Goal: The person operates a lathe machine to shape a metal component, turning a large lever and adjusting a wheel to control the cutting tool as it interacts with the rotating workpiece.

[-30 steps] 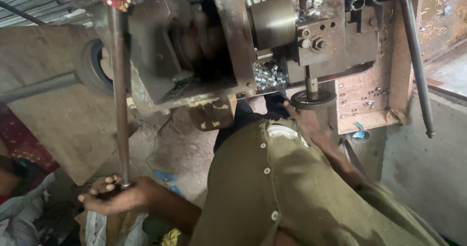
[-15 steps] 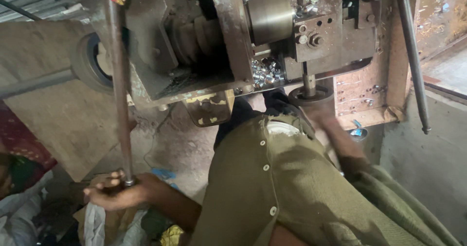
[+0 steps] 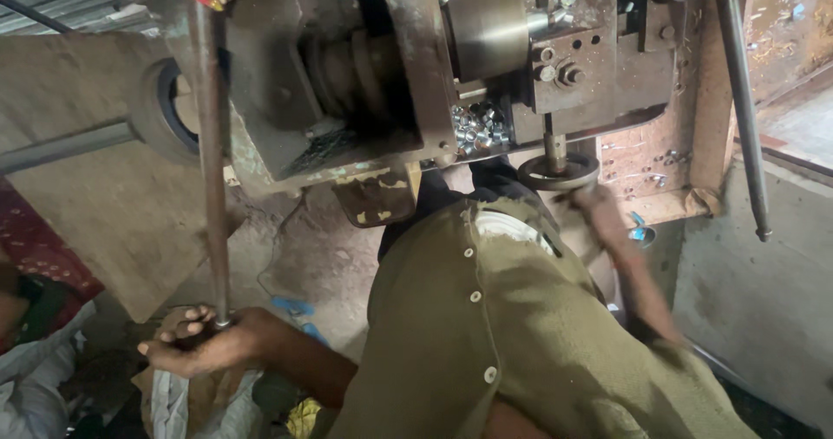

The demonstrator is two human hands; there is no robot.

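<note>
My left hand [image 3: 208,343] is closed around the lower end of a long rusty lever rod [image 3: 211,161] that runs up to a red-tipped top on the machine. My right hand [image 3: 603,218] is blurred. It reaches up beside the round metal disc [image 3: 558,172], which hangs on a short vertical spindle under the machine head. I cannot tell whether its fingers hold anything. A heap of small shiny metal parts [image 3: 480,128] lies in a recess of the machine, just left of the spindle. My olive buttoned shirt [image 3: 503,335] fills the lower middle.
A second long rod [image 3: 744,118] hangs down at the right before a concrete wall [image 3: 764,274]. A steel cylinder [image 3: 490,31] sits on the machine face. At the left are a rubber wheel [image 3: 160,109], a wooden board [image 3: 95,205] and red patterned cloth [image 3: 43,248].
My right hand has slid to the right, from under the round disc to beside it. My left hand keeps its grip on the lever rod in about the same place.
</note>
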